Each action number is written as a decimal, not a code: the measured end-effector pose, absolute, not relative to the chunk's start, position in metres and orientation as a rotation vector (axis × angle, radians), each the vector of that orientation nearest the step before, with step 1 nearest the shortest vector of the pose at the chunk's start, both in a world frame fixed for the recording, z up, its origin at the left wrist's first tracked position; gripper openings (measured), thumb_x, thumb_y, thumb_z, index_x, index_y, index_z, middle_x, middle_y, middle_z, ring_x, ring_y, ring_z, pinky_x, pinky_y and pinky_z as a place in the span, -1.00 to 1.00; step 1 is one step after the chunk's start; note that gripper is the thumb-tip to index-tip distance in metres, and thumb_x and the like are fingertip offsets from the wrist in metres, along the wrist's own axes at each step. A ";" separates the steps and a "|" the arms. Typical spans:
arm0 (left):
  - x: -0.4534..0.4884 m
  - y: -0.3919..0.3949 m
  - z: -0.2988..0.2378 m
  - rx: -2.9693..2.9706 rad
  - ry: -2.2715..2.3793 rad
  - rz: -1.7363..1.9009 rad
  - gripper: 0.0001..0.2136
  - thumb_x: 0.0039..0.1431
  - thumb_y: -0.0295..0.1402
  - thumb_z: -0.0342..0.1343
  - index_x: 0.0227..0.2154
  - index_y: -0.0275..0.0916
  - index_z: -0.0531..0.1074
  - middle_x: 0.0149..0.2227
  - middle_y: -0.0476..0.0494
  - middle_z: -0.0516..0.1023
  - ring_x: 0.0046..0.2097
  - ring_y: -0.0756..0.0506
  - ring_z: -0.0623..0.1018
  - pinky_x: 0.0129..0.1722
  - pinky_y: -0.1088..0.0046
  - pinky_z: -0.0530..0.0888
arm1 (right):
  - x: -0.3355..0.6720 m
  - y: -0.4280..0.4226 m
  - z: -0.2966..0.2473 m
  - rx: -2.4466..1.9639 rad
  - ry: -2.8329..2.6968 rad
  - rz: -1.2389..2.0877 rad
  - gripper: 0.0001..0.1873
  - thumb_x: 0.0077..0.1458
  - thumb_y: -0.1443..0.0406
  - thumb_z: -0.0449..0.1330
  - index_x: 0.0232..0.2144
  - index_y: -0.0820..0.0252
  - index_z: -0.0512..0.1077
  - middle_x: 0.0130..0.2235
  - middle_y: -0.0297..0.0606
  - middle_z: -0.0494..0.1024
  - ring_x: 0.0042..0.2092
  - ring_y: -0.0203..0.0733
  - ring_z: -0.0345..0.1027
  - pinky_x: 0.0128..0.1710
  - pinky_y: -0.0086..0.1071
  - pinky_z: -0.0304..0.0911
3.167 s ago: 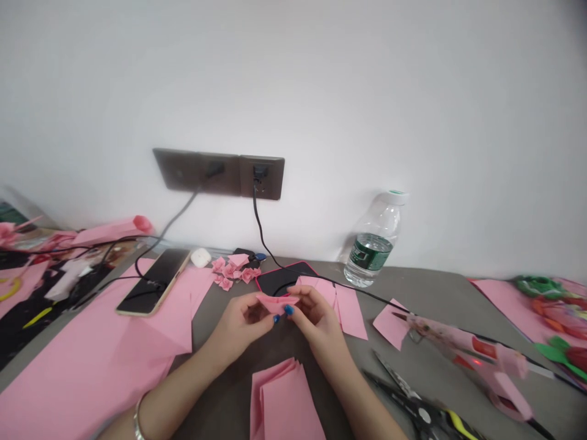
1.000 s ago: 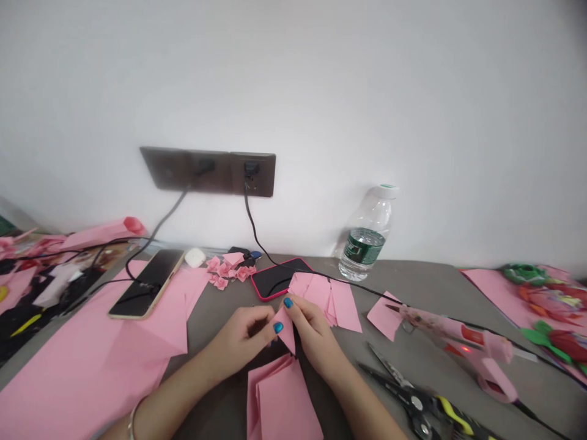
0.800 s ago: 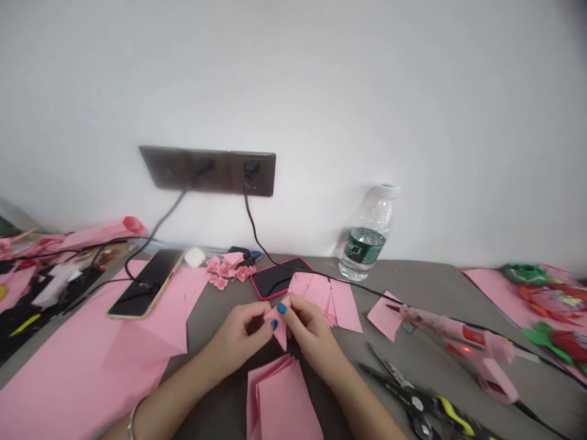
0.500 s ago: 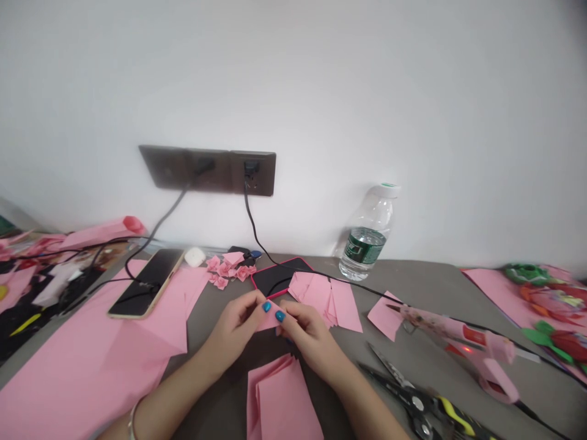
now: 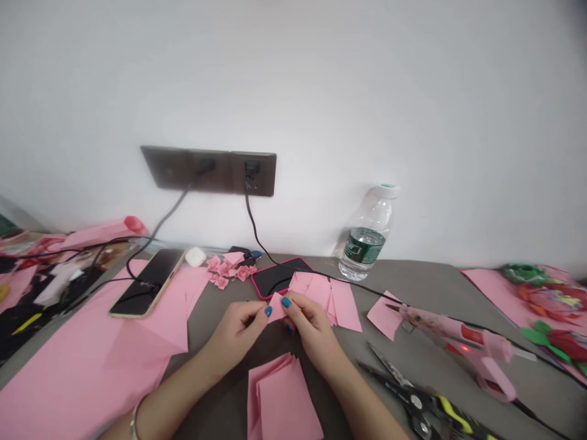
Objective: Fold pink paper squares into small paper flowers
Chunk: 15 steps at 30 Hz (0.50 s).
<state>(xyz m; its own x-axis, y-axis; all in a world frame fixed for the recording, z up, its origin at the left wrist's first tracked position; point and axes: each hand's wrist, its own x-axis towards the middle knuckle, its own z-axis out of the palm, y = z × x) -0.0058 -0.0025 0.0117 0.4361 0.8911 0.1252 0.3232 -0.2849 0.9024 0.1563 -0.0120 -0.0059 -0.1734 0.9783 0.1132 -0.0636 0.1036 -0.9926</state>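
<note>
My left hand (image 5: 237, 335) and my right hand (image 5: 309, 327), with blue-painted nails, pinch a small folded piece of pink paper (image 5: 276, 307) between their fingertips. Most of the piece is hidden by my fingers. Just beyond my right hand lie loose pink paper squares (image 5: 316, 296), and a stack of folded pink paper (image 5: 282, 397) sits on the grey table (image 5: 220, 348) below my wrists. A silver bangle (image 5: 134, 418) circles my left wrist.
A phone in a pink case (image 5: 277, 277) and a larger phone (image 5: 147, 282) lie beyond my hands, near small pink paper flowers (image 5: 224, 269). On the right are a pink glue gun (image 5: 458, 339) and black-and-yellow pliers (image 5: 415, 400). Black cables run across the table.
The paper piece has turned from a wide, flat shape to a small, compact one. My hands have drawn closer together, and the camera view has shifted slightly.
</note>
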 end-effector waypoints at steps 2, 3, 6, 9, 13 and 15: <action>-0.006 -0.002 0.011 1.820 1.061 0.823 -0.65 0.26 -0.29 -0.13 -0.63 -0.19 -0.04 -0.58 0.09 -0.07 -0.53 0.03 0.05 -0.53 0.47 0.01 | 0.156 -0.013 -0.005 -1.003 -1.385 1.264 -0.51 0.19 -0.05 0.04 -0.60 0.13 0.14 -0.57 -0.45 0.10 -0.52 -0.31 -0.07 -0.52 -0.40 -0.11; -0.006 -0.002 0.011 1.815 1.065 0.821 -0.64 0.25 -0.29 -0.12 -0.64 -0.19 -0.03 -0.59 0.09 -0.06 -0.53 0.03 0.06 -0.53 0.47 0.01 | 0.157 -0.014 -0.005 -1.006 -1.405 1.256 -0.51 0.20 -0.05 0.03 -0.60 0.13 0.14 -0.57 -0.44 0.11 -0.52 -0.31 -0.06 -0.52 -0.40 -0.10; -0.007 -0.003 0.010 1.773 1.043 0.822 -0.66 0.25 -0.28 -0.11 -0.65 -0.21 0.09 -0.62 0.08 0.07 -0.53 0.02 0.16 -0.52 0.49 0.09 | 0.158 -0.016 -0.003 -1.007 -1.456 1.243 -0.51 0.22 -0.03 0.01 -0.60 0.14 0.13 -0.56 -0.43 0.13 -0.50 -0.30 -0.02 -0.50 -0.40 -0.07; -0.006 -0.004 0.012 1.739 1.011 0.854 -0.68 0.28 -0.24 -0.12 -0.58 -0.23 0.23 -0.57 0.03 0.21 -0.48 -0.01 0.26 -0.48 0.50 0.18 | 0.158 -0.018 -0.001 -0.993 -1.504 1.266 -0.51 0.24 -0.01 0.00 -0.61 0.14 0.12 -0.55 -0.42 0.13 -0.48 -0.30 0.00 -0.48 -0.40 -0.05; -0.005 -0.003 0.014 1.777 1.010 0.866 -0.67 0.31 -0.22 -0.13 -0.54 -0.24 0.27 -0.54 0.03 0.24 -0.46 -0.02 0.26 -0.45 0.49 0.18 | 0.157 -0.018 -0.001 -0.994 -1.499 1.276 -0.55 0.24 0.01 0.01 -0.57 0.14 0.17 -0.54 -0.43 0.17 -0.49 -0.30 0.01 -0.48 -0.41 -0.04; -0.005 -0.003 0.013 1.779 1.060 0.873 -0.66 0.31 -0.22 -0.13 -0.57 -0.23 0.22 -0.56 0.05 0.17 -0.47 -0.01 0.22 -0.46 0.49 0.15 | 0.156 -0.017 -0.003 -1.009 -1.441 1.267 -0.59 0.24 0.01 0.03 -0.53 0.15 0.21 -0.55 -0.44 0.17 -0.50 -0.31 0.01 -0.49 -0.42 -0.03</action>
<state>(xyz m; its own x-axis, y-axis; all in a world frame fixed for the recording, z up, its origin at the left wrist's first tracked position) -0.0048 -0.0029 0.0129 0.3932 0.9099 0.1322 0.3044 -0.2645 0.9151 0.1563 -0.0168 -0.0026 -0.2237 0.9667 0.1245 0.0002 0.1278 -0.9918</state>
